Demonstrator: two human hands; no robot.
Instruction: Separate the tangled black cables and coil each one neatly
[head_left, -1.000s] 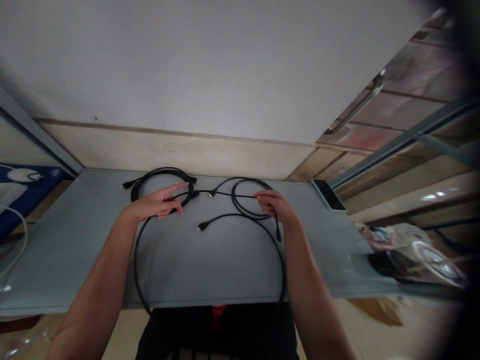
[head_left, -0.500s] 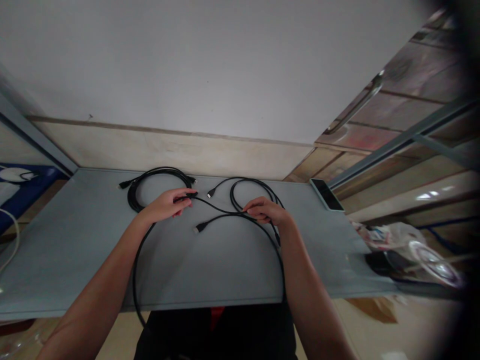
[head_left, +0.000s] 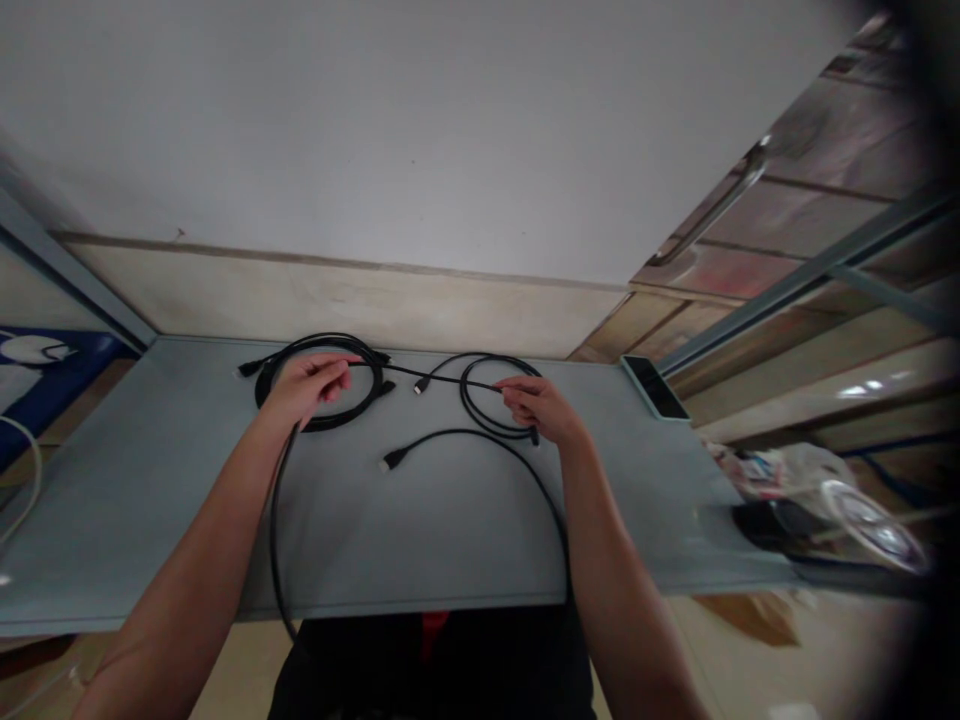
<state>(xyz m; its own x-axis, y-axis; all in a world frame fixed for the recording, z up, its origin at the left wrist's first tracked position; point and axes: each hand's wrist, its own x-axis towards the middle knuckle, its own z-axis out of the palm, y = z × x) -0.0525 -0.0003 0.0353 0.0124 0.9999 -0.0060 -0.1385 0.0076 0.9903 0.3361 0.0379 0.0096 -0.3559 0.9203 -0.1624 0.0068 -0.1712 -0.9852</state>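
Item: black cable [head_left: 450, 379], stretched taut between your hands above the bench [head_left: 150, 500]. Left hand [head_left: 304, 385] is pinching one end, right hand [head_left: 536, 408] the other. Keep tension even, clear of the coil [head_left: 491, 425] beneath your right hand.

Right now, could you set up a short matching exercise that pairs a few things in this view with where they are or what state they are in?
Things:
1. left hand
2. right hand
3. phone
4. loose plug

Places or states:
A. lies dark-screened at the table's far right edge
B. pinches a thin cable pulled straight
C. lies free on the table between the arms
D. rests over the coiled cable at far left

Pairs: 1-D, 2-B, 3-A, 4-C
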